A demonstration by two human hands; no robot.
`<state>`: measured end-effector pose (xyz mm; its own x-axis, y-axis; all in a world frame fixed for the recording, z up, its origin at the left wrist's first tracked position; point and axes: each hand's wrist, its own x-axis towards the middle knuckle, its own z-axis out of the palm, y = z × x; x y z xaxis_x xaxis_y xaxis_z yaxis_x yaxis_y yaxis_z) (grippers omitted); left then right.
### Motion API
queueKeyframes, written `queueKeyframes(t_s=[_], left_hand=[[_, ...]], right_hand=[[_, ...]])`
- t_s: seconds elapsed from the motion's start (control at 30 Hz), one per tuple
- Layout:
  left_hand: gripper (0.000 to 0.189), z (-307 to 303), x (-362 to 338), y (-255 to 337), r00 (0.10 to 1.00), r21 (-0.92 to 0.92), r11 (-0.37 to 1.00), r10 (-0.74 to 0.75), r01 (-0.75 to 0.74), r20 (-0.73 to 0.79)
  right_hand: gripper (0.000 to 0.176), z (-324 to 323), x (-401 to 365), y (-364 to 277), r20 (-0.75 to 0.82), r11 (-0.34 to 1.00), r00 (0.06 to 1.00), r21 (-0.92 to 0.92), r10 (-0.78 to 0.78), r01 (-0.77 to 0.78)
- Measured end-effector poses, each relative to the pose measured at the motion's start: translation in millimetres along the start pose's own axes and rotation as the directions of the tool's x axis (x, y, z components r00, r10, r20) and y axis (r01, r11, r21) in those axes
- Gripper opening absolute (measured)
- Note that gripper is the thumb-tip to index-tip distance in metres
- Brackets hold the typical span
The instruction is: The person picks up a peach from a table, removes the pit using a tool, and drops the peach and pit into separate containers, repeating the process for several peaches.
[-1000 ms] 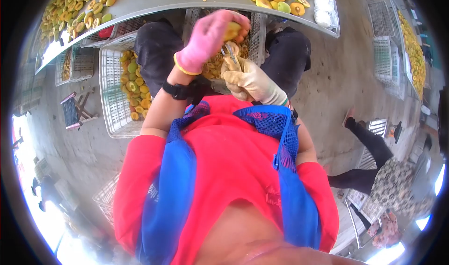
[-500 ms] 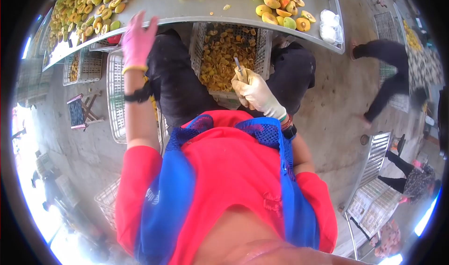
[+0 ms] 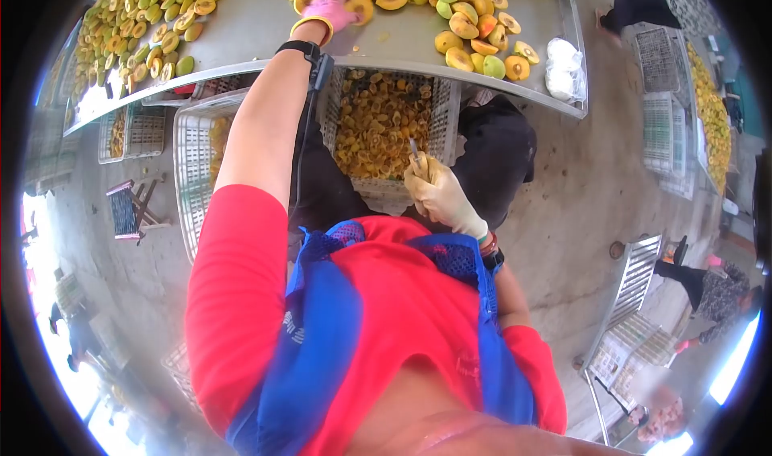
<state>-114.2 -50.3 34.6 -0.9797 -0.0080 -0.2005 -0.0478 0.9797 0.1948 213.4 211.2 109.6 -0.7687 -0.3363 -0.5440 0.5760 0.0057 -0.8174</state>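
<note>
My left hand [image 3: 330, 10], in a pink glove, reaches over the metal table [image 3: 265, 23] with its fingers spread onto halved fruit. One halved fruit [image 3: 359, 9] lies at its fingertips; no firm grip on it shows. In a pale glove, my right hand [image 3: 438, 192] is closed around a small tool [image 3: 414, 152] with a metal tip, above my lap. Below the table edge, between my knees, a crate [image 3: 445, 122] holds many yellow-brown fruit pieces [image 3: 382, 126].
Piled fruit [image 3: 129, 34] covers the table's left part, with more halves [image 3: 482, 34] at right beside a white plastic bag [image 3: 564, 70]. White crates [image 3: 193, 174] and a folding stool [image 3: 137, 207] stand at left. Other people [image 3: 716, 295] are at right, near a metal rack [image 3: 635, 275].
My left hand has moved up and right, from the table's front edge to the fruit farther back. My right hand has lowered slightly and still holds the tool. A person at upper right has shifted.
</note>
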Motion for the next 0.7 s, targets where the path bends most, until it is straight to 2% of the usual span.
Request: queueKeyframes(t_s=[0.03,0.13,0.17,0.27,0.3,0.33,0.4,0.43,0.53,0.57,0.6,0.67,0.7], left_hand=[[0.075,10.6,-2.9,1.1,0.994,-0.117,0.987,0.112,-0.114,-0.019],[0.07,-13.3,-47.8,46.2,0.981,0.084,0.978,0.184,-0.19,0.067],[0.063,-5.3,-54.4,48.9,0.964,0.097,0.961,0.263,-0.258,-0.043],[0.057,-4.4,-63.7,55.9,0.935,0.02,0.935,0.354,-0.353,-0.026],[0.051,-4.5,-73.6,56.2,0.907,0.033,0.917,0.398,-0.397,-0.134],[0.051,-5.5,-82.2,56.0,0.916,-0.174,0.903,0.368,-0.394,-0.162],[0.052,-10.0,-106.9,56.9,0.937,-0.557,0.754,0.299,-0.347,-0.179],[0.053,-5.5,-116.3,55.1,0.932,-0.688,0.639,0.322,-0.344,-0.166],[0.058,-26.1,-169.4,61.1,0.889,-0.974,0.167,0.454,-0.152,-0.061],[0.056,-30.2,-202.7,64.8,0.895,-0.995,0.042,0.443,-0.086,-0.059],[0.044,-33.4,-223.1,66.3,0.925,-0.995,0.088,0.38,-0.036,0.0],[0.047,-36.1,-250.6,67.7,0.931,-0.979,0.191,0.364,-0.066,0.009],[0.048,-36.6,-261.5,70.3,0.934,-0.981,0.171,0.357,-0.09,-0.023]], right_hand=[[0.016,0.5,2.1,-2.0,-0.003,1.0,1.0,-0.025,0.012,-0.012],[0.016,7.0,6.6,-5.9,-0.008,0.997,0.999,-0.073,-0.033,0.032],[0.017,8.9,8.7,-1.4,-0.013,0.995,0.998,-0.081,-0.062,0.061],[0.016,10.4,4.6,2.7,0.016,0.993,0.996,-0.077,-0.088,0.089],[0.012,11.7,5.7,5.9,0.025,0.982,0.983,-0.038,-0.182,0.183],[0.013,9.0,3.7,4.9,0.016,0.984,0.985,-0.047,-0.17,0.171],[0.014,10.1,-6.7,-8.2,-0.003,0.989,0.99,-0.056,-0.139,0.138],[0.011,10.6,-5.4,-3.3,-0.019,0.977,0.98,0.082,-0.198,0.199],[0.018,20.6,-12.8,-11.1,-0.133,0.96,0.958,0.083,-0.254,0.266],[0.014,20.3,-9.4,-13.4,-0.122,0.94,0.932,-0.036,-0.342,0.34],[0.011,20.0,-5.9,-15.5,-0.111,0.899,0.897,-0.156,-0.427,0.409],[0.009,20.9,-3.9,-18.4,-0.083,0.795,0.827,-0.343,-0.557,0.501],[0.01,22.1,-5.3,-19.1,-0.067,0.742,0.795,-0.413,-0.603,0.528]])
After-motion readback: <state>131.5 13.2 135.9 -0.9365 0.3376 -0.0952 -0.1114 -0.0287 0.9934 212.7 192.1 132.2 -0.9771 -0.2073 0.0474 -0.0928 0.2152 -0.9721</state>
